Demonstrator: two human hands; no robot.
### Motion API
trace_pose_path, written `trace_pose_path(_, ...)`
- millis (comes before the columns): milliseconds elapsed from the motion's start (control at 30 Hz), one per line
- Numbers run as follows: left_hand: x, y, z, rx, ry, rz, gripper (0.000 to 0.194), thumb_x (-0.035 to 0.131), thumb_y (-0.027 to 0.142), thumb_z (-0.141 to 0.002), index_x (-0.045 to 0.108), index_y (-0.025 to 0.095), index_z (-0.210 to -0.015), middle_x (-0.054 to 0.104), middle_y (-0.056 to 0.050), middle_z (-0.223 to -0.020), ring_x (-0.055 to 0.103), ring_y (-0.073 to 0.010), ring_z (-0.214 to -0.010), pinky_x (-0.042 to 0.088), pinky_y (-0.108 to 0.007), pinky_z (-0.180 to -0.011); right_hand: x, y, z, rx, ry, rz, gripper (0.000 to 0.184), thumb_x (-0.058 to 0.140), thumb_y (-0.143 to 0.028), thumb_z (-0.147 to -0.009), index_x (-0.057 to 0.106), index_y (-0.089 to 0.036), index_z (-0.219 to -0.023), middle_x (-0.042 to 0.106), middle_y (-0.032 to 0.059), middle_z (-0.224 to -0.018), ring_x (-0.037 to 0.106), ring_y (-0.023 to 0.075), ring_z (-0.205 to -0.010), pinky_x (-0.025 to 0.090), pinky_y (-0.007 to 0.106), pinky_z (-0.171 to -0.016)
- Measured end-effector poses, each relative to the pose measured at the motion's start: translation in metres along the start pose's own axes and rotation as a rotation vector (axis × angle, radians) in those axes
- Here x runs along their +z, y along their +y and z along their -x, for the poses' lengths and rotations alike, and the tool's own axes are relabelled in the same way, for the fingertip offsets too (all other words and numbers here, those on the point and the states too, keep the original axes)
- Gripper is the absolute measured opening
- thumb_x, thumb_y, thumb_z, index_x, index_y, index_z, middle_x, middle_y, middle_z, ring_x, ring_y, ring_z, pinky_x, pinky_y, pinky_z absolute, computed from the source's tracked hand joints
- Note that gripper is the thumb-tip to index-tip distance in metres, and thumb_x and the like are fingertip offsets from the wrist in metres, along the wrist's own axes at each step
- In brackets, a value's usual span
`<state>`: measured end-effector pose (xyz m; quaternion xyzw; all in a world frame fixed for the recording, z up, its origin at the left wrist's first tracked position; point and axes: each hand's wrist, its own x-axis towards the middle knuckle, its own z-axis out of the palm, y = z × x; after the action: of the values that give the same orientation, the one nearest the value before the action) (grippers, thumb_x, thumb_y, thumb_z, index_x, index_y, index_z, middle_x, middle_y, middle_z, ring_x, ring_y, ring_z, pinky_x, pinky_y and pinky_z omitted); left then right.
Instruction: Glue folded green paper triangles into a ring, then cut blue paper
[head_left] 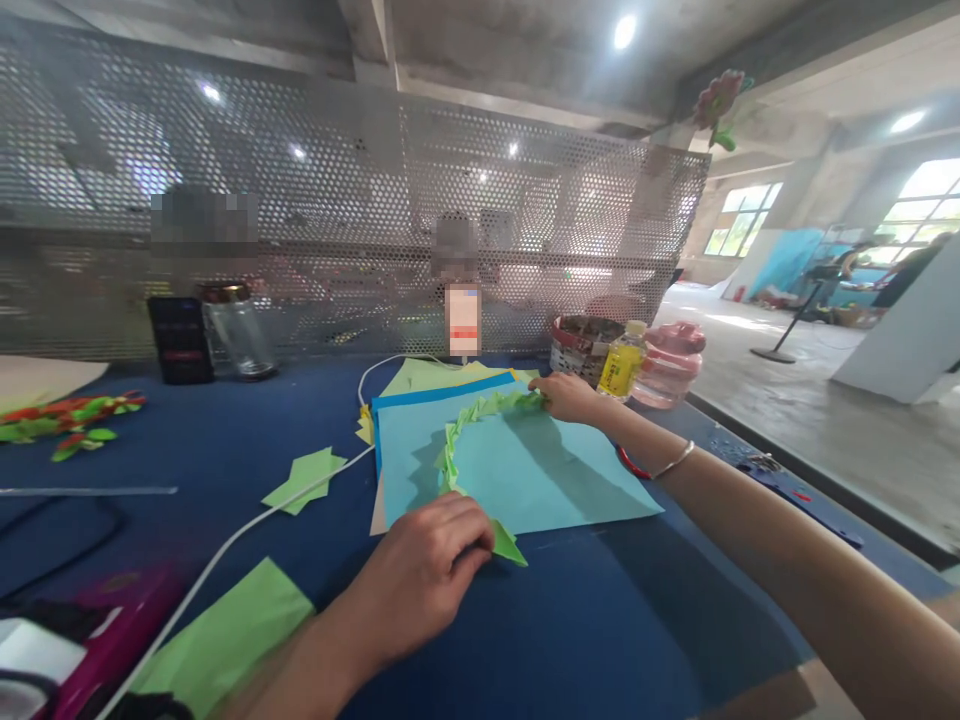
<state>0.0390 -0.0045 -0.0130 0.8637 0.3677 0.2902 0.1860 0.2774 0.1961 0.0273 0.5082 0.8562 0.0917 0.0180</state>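
Note:
A crinkled light-green folded paper chain (452,440) curves over a stack of light-blue paper sheets (570,480). My left hand (435,550) is closed in a pinch on its near end, at the front edge of the sheets. A pointed green paper tip (508,545) sticks out to the right of those fingers. At the far end, my right hand (570,398) has its fingers closed on the chain near the back right of the sheets. Something red and curved (632,463) shows beside my right forearm, mostly hidden.
Green paper pieces (304,480) and a white cable (247,530) lie left on the blue table. A phone (463,320), basket (585,345), yellow-labelled bottle (622,360) and pink jug (670,365) stand behind. A glass jar (241,335) and dark phone (180,340) stand back left, before a perforated panel (322,200).

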Motion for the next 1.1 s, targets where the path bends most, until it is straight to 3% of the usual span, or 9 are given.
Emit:
trace_pose_path(100, -0.003, -0.001, -0.001, -0.02, 0.013, -0.009, 0.016, 0.047, 0.009, -0.089, 0.053, 0.02, -0.078, 0.059, 0.0, -0.08, 0.053, -0.0163, -0.081, 0.04, -0.03, -0.073, -0.013, -0.013, 0.013, 0.022, 0.014, -0.064, 0.034, 0.057, -0.026, -0.09, 0.052, -0.016, -0.122, 0.063, 0.0108, -0.11, 0.062, 0.0218, -0.094, 0.05, 0.037, -0.079)
trace_pose_path(200, -0.006, -0.002, -0.002, -0.057, 0.025, -0.003, 0.016, 0.048, 0.009, -0.089, 0.054, 0.019, -0.078, 0.059, 0.0, -0.081, 0.053, -0.016, -0.081, 0.04, -0.03, -0.073, -0.028, -0.037, 0.04, -0.045, 0.011, -0.167, 0.044, 0.056, -0.016, -0.081, 0.045, -0.015, -0.124, 0.067, 0.01, -0.098, 0.063, 0.0206, -0.085, 0.043, 0.028, -0.07)
trace_pose_path(367, -0.012, -0.004, -0.003, -0.133, 0.017, -0.002, 0.015, 0.049, 0.009, -0.086, 0.055, 0.02, -0.077, 0.06, 0.001, -0.081, 0.055, -0.0157, -0.082, 0.04, -0.03, -0.074, -0.04, -0.079, 0.09, -0.167, -0.039, -0.31, 0.031, 0.052, -0.015, -0.076, 0.051, -0.02, -0.107, 0.067, 0.002, -0.083, 0.058, 0.0145, -0.067, 0.033, 0.022, -0.057)
trace_pose_path(500, -0.013, -0.005, -0.004, -0.127, 0.021, -0.018, 0.016, 0.05, 0.01, -0.087, 0.055, 0.02, -0.076, 0.06, 0.002, -0.079, 0.055, -0.0154, -0.081, 0.04, -0.029, -0.074, -0.038, -0.095, 0.113, -0.179, -0.02, -0.405, 0.023, 0.048, -0.013, -0.077, 0.056, -0.021, -0.098, 0.061, -0.0022, -0.069, 0.05, 0.0114, -0.057, 0.026, 0.022, -0.053)
trace_pose_path(700, -0.011, -0.005, -0.003, -0.122, 0.003, -0.035, 0.015, 0.05, 0.012, -0.088, 0.054, 0.02, -0.076, 0.06, 0.002, -0.079, 0.055, -0.0153, -0.08, 0.039, -0.029, -0.072, -0.033, -0.089, 0.116, -0.209, -0.092, -0.467, 0.027, 0.044, -0.008, -0.079, 0.068, -0.02, -0.084, 0.067, 0.0012, -0.077, 0.058, 0.0146, -0.07, 0.038, 0.025, -0.067)
trace_pose_path(867, -0.011, -0.007, -0.002, -0.14, -0.016, -0.044, 0.014, 0.051, 0.013, -0.088, 0.056, 0.02, -0.077, 0.061, 0.002, -0.079, 0.056, -0.0155, -0.081, 0.04, -0.029, -0.072, -0.037, -0.072, 0.118, -0.43, -0.254, -0.723, 0.041, 0.034, -0.009, -0.087, 0.066, -0.016, -0.112, 0.067, 0.0069, -0.114, 0.059, 0.018, -0.106, 0.039, 0.029, -0.094)
trace_pose_path(1000, -0.012, -0.006, -0.002, -0.143, -0.021, -0.054, 0.015, 0.05, 0.013, -0.088, 0.057, 0.02, -0.077, 0.061, 0.002, -0.079, 0.056, -0.0155, -0.08, 0.04, -0.029, -0.072, -0.032, -0.063, 0.119, -0.506, -0.269, -0.765, 0.051, 0.047, 0.001, -0.073, 0.065, -0.019, -0.116, 0.068, 0.0033, -0.114, 0.059, 0.0168, -0.105, 0.041, 0.028, -0.093)
trace_pose_path(1100, -0.013, -0.005, -0.002, -0.157, -0.019, -0.065, 0.017, 0.049, 0.013, -0.088, 0.057, 0.021, -0.076, 0.061, 0.002, -0.078, 0.056, -0.0157, -0.08, 0.041, -0.029, -0.072, -0.026, -0.062, 0.119, -0.496, -0.219, -0.763, 0.035, 0.06, -0.008, -0.078, 0.068, -0.022, -0.109, 0.069, 0.0013, -0.104, 0.06, 0.0157, -0.096, 0.043, 0.026, -0.085)
